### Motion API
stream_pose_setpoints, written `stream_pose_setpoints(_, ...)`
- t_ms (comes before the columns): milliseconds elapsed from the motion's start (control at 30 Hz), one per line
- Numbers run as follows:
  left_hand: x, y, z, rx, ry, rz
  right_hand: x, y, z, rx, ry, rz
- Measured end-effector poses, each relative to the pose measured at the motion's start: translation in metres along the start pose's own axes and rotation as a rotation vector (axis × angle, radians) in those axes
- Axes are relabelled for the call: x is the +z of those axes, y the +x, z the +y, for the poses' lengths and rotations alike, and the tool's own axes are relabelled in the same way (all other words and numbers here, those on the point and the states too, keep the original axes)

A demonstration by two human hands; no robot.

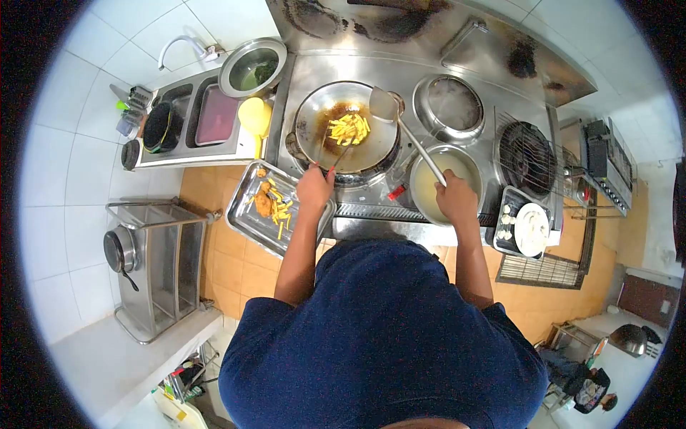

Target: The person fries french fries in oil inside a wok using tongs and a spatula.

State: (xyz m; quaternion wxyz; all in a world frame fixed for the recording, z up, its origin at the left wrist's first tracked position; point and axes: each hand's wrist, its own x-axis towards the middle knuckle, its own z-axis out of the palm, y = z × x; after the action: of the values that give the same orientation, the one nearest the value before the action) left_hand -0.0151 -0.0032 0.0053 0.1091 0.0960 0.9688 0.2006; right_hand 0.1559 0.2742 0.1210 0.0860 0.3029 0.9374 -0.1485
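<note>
My left hand [315, 186] is closed around a thin, dark utensil with a red grip [331, 171]; its exact kind is unclear. The utensil's far end reaches the yellow fries [349, 129] heaped in the wok [313, 107], which has a dark brown patch inside. In my right hand [456, 196] is the long metal handle of a wok spatula [384, 104]. Its broad blade hangs over the wok's right rim, apart from the fries. Below my right hand sits a wide pot of pale liquid [457, 166].
A metal tray [246, 227] with fries and browned fried pieces lies left of my left forearm. A steaming pot [449, 107] stands behind the pale liquid. At right are a grated burner [527, 157] and a tray with a white plate [532, 229]. Sinks [218, 111] line the left.
</note>
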Motion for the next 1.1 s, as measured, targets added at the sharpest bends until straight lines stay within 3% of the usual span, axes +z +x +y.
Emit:
stream_pose_setpoints(533,-0.006,-0.005,0.004,0.032,-0.034,-0.053,-0.005,-0.003,-0.001,0.017,0.005,-0.04)
stream_pose_setpoints(767,0.004,-0.007,0.006,0.049,-0.021,0.024,0.001,-0.005,0.002,-0.072,0.021,0.029)
stream_pose_setpoints(1100,0.0,-0.012,0.015,-0.003,-0.007,0.062,-0.002,-0.004,0.004,-0.013,0.05,0.003)
